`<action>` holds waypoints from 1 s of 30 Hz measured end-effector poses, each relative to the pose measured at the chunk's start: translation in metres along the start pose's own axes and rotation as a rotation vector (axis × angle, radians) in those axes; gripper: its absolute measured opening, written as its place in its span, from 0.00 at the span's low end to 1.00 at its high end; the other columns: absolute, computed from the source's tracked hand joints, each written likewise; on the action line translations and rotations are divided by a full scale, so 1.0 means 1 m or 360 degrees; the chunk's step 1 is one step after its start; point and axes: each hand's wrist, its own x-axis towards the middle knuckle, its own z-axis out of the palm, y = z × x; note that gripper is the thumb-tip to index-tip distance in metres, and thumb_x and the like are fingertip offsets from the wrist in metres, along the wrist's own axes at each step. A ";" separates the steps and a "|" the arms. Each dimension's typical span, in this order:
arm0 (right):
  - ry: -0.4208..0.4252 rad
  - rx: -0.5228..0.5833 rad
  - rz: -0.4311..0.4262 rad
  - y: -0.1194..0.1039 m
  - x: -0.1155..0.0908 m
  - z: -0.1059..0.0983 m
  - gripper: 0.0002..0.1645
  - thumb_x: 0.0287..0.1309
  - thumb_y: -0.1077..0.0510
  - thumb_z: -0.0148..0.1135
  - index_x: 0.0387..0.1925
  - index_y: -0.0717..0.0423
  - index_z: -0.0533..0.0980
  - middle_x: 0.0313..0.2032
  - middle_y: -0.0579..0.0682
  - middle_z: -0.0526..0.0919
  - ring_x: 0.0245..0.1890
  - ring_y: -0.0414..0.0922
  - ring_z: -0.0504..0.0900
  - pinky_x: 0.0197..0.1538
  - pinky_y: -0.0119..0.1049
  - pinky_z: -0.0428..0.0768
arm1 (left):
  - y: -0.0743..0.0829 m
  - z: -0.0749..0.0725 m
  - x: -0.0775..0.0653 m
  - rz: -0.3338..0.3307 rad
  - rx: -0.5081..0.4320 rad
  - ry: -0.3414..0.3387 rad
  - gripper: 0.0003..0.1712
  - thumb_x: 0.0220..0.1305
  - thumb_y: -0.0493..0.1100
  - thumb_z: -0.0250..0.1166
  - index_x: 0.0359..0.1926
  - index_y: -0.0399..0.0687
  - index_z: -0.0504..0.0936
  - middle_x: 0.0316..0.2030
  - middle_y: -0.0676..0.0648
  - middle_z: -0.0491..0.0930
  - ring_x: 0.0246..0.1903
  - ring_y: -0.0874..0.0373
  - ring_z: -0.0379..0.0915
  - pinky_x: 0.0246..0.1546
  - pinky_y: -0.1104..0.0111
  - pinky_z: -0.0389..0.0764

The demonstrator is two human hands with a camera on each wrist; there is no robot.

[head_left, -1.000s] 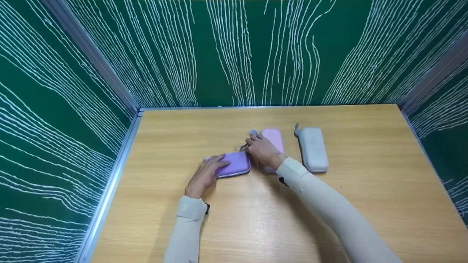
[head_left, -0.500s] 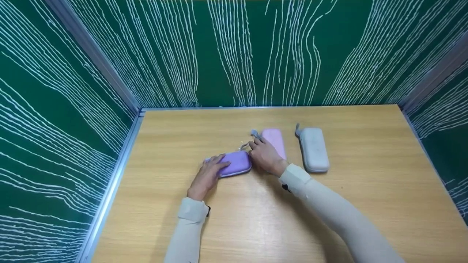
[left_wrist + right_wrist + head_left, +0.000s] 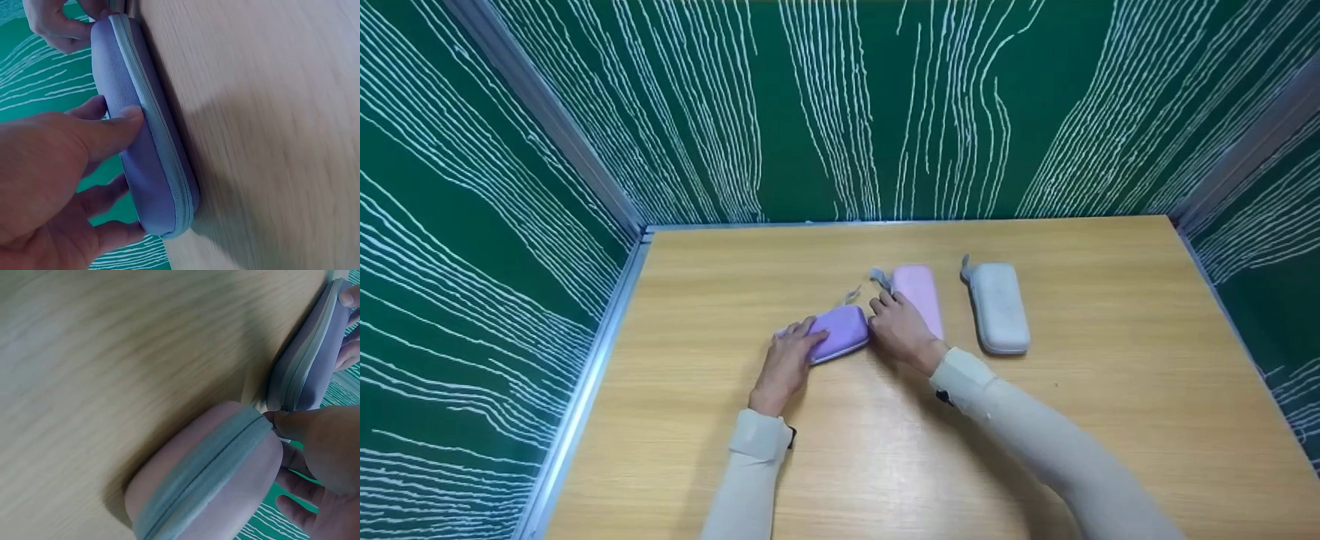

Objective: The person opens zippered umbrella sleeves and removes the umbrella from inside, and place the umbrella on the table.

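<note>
Table, near to far: my left hand (image 3: pixel 781 369) grips the purple case (image 3: pixel 841 330), seemingly steadying it; my right hand (image 3: pixel 901 328) curls at its other end, whether pinching I cannot tell; beyond, the pink case (image 3: pixel 916 287).

I note a purple case (image 3: pixel 844 328), a pink case (image 3: pixel 916 292) and a grey case (image 3: pixel 1001 309); counter (image 3: pixel 855 457) wood-grained tan; walls (image 3: pixel 778 150) green with wavy white lines.
</note>
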 end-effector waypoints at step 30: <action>-0.0104 0.0010 0.0137 -0.010 -0.001 -0.001 0.07 0.64 0.64 0.65 0.33 0.61 0.87 0.39 0.56 0.84 0.46 0.55 0.78 0.51 0.47 0.77 | 0.015 0.005 -0.003 -0.0156 0.0097 0.0054 0.29 0.69 0.30 0.66 0.69 0.50 0.81 0.68 0.31 0.73 0.66 0.33 0.71 0.61 0.36 0.75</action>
